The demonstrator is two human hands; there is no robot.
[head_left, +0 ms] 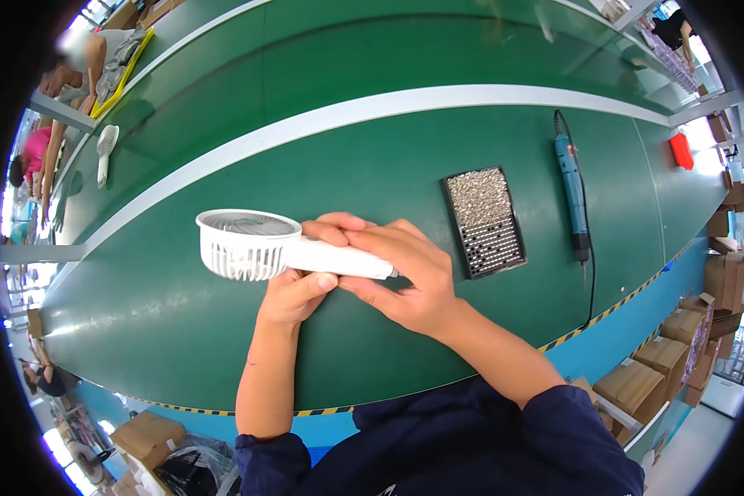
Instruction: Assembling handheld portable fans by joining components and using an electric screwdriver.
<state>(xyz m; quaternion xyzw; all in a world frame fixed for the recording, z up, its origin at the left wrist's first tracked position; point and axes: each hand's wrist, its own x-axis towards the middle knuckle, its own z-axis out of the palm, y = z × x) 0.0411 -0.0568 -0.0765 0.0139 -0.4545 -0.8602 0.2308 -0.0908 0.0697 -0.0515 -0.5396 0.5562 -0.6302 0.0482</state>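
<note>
A white handheld fan [248, 248] is held above the green table, lying sideways with its round grille head to the left and its handle to the right. My left hand [298, 291] grips the handle near the fan head, thumb on the near side. Around the handle's other end closes my right hand [417, 277], its fingers on the far side and its thumb below. Right of my hands lies a black tray [469, 269] of small silvery screws, partly set in rows of holes. Farther right is a blue electric screwdriver [572, 190] with a black cord.
A white rail [372, 105] divides my green table [372, 347] from a belt behind it, where another white fan [106, 153] lies. A red container [681, 152] sits at the far right. Cardboard boxes [665, 355] stand on the floor; people work at the far left.
</note>
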